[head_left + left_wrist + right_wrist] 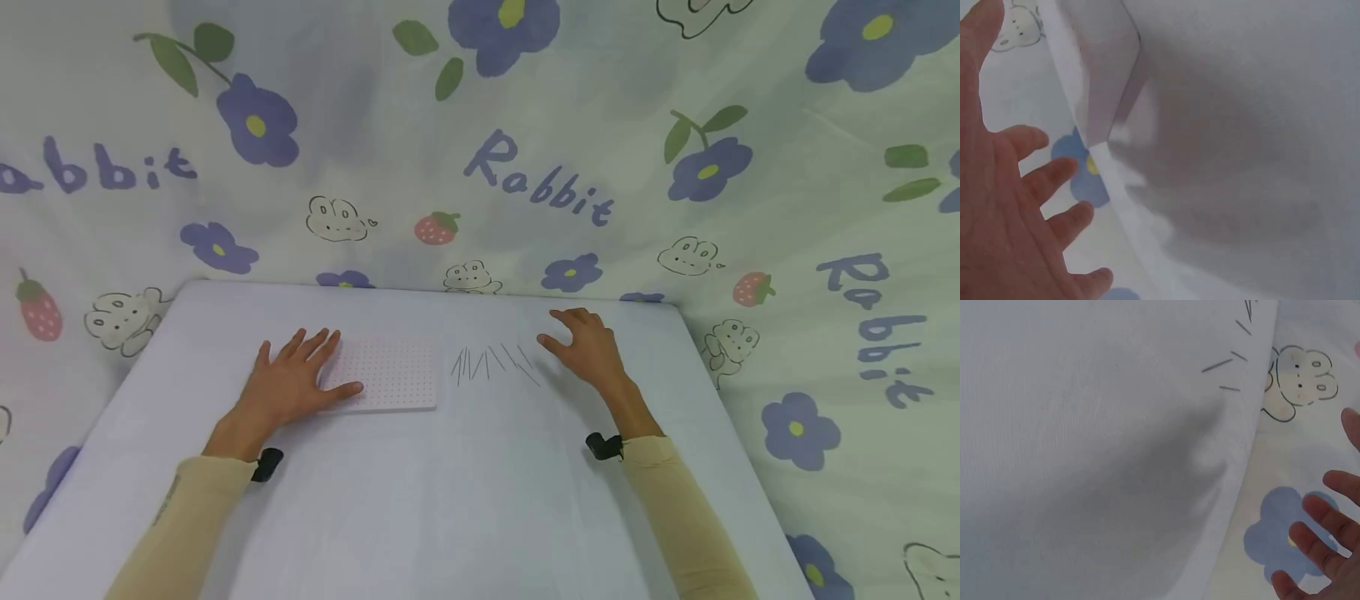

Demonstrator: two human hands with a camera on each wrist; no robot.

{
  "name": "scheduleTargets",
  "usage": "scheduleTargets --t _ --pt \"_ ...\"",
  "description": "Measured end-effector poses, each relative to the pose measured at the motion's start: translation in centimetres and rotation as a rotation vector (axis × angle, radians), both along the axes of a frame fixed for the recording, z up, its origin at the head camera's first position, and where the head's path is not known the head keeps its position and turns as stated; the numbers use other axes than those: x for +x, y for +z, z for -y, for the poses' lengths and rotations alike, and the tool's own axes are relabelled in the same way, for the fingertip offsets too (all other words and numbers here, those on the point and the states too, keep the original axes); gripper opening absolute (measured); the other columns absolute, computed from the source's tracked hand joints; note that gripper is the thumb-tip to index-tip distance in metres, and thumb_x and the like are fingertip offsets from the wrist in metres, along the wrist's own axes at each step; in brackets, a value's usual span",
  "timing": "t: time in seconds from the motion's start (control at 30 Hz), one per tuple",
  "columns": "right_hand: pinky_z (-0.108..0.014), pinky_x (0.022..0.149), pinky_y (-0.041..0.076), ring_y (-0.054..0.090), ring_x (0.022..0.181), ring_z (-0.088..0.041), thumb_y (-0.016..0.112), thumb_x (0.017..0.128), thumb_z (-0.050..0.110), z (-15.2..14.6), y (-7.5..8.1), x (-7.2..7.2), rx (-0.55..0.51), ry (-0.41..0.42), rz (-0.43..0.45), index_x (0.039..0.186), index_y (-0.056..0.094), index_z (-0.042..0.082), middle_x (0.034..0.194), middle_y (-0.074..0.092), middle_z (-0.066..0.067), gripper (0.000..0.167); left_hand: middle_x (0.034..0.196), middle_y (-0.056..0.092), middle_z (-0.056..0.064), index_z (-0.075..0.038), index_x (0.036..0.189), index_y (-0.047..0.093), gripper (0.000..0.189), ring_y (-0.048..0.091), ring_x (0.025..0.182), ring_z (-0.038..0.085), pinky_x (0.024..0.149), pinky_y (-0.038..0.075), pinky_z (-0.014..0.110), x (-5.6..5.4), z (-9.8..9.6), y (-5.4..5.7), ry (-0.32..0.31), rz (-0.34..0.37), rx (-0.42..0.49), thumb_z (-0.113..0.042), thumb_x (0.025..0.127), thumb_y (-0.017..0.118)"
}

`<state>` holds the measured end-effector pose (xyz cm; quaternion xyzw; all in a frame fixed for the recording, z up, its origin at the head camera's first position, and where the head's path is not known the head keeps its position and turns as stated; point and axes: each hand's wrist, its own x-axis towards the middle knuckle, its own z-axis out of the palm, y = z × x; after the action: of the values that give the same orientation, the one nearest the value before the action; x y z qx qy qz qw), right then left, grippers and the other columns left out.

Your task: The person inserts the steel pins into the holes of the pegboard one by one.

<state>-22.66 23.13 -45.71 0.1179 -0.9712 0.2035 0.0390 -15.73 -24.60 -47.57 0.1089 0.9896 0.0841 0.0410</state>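
Note:
A white board (390, 375) with rows of small holes lies left of the middle of the table. My left hand (292, 383) is spread over its left edge, the thumb reaching across the board's near left part. In the left wrist view the hand (1007, 212) has its fingers apart beside the thick edge of the board (1100, 69). Several thin dark pins (487, 365) lie loose to the right of the board. Beyond them to the right, my right hand (588, 346) hovers with relaxed fingers and holds nothing. The right wrist view shows some pins (1217, 365) and spread fingers (1319, 547).
A white cloth covers the table (450, 500). Behind and beside it hangs a curtain (375, 125) printed with flowers, rabbits and strawberries. Small black devices sit at both wrists, one at the right (603, 446) and one at the left (267, 464).

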Motion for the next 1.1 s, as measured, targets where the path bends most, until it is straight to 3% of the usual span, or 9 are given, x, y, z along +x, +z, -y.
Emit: scheduleTargets --t 0.2,0.47,0.8,1.1 --pt "-0.047 0.084 0.054 0.063 0.106 -0.028 0.065 0.094 0.052 1.0 -0.9 -0.2 -0.005 0.046 0.045 0.133 0.066 0.014 0.118 0.068 -0.009 0.055 0.163 0.03 0.017 -0.008 0.158 0.03 0.118 0.022 0.148 0.048 0.11 0.008 0.079 0.8 0.0 -0.7 -0.004 0.024 0.001 -0.091 0.076 0.047" --pt "-0.034 0.062 0.051 0.063 0.077 -0.018 0.073 0.092 0.042 2.2 -1.7 -0.4 -0.008 0.018 0.149 0.117 0.073 0.013 0.096 0.07 -0.002 0.039 0.162 0.032 0.017 -0.004 0.157 0.033 0.12 0.024 0.148 0.047 0.111 0.009 0.078 1.2 -0.1 -0.8 -0.003 0.007 0.009 -0.09 0.075 0.053" --pt "-0.034 0.067 0.05 0.061 0.079 -0.017 0.074 0.091 0.036 3.7 -2.9 -0.5 0.002 -0.051 0.256 0.103 0.075 0.015 0.094 0.069 0.0 0.024 0.162 0.031 0.018 -0.001 0.157 0.031 0.123 0.022 0.149 0.045 0.111 0.007 0.077 1.4 0.1 -1.3 -0.003 0.019 0.015 -0.088 0.074 0.057" --pt "-0.031 0.061 0.049 0.062 0.073 -0.016 0.076 0.09 0.036 4.6 -2.9 -0.5 0.032 -0.13 0.304 0.098 0.075 0.013 0.089 0.072 0.002 0.024 0.163 0.031 0.017 -0.001 0.157 0.031 0.123 0.022 0.149 0.045 0.111 0.006 0.077 1.4 0.2 -1.4 0.0 0.011 0.018 -0.089 0.074 0.055"
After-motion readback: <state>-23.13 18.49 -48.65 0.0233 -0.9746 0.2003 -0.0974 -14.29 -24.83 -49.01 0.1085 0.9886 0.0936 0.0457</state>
